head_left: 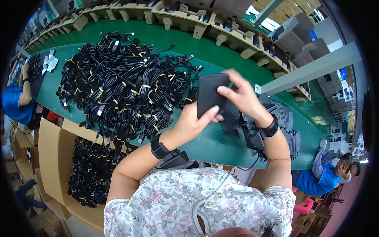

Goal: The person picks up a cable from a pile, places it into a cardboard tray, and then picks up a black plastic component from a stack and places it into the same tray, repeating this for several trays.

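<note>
left hand point(193, 122): closed on the lower edge of the black flat pouch point(210, 94), thumb pressed across its near corner.
right hand point(244, 96): gripping the pouch's right side, fingers curled over the top, thumb on its face.
pouch position: lifted above the green table point(213, 146), near its middle, just right of the cable heap.
cable heap point(126, 85): black bundled cables tied with pale bands, piled on the left half of the table (a loose, tangled mound).
cardboard box point(59, 158): near left, below the table edge, holding more black cables.
stack of pouches point(286, 118): dark, flat, on the right, partly behind the right wrist.
far side: cardboard trays point(185, 17) in a row.
risk: both grips sit on edges only, so the pouch could slip and drop; a dangling cable end could also snag on it.
</note>
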A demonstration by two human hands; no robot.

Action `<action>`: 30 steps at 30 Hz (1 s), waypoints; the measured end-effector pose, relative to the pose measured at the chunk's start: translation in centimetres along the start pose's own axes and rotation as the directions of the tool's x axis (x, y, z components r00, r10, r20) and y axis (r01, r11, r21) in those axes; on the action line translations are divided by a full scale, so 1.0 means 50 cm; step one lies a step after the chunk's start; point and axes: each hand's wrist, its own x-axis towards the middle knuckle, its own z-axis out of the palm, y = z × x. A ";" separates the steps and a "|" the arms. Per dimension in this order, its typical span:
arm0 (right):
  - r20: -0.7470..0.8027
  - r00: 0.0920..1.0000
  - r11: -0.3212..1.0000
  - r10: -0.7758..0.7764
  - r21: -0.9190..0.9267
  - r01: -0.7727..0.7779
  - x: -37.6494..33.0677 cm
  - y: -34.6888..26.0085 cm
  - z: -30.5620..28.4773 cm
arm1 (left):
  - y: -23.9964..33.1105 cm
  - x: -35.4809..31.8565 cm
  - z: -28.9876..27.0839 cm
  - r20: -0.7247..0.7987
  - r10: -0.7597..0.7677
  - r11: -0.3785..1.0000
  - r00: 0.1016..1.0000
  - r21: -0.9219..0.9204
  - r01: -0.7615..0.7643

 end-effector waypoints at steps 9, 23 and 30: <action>-0.706 0.605 0.843 -0.367 -0.528 -0.105 0.220 0.100 -0.357 | -0.009 -0.135 -0.044 0.004 0.479 0.497 0.878 0.823 -0.275; -0.547 0.800 0.644 -0.248 -0.710 -0.285 0.367 0.378 -0.737 | -0.052 -0.172 -0.077 -0.116 0.485 0.491 0.867 0.856 -0.161; -0.197 0.768 0.219 -0.609 -0.973 -0.076 0.366 0.149 -0.274 | -0.052 -0.190 -0.076 -0.142 0.500 0.460 0.854 0.879 -0.124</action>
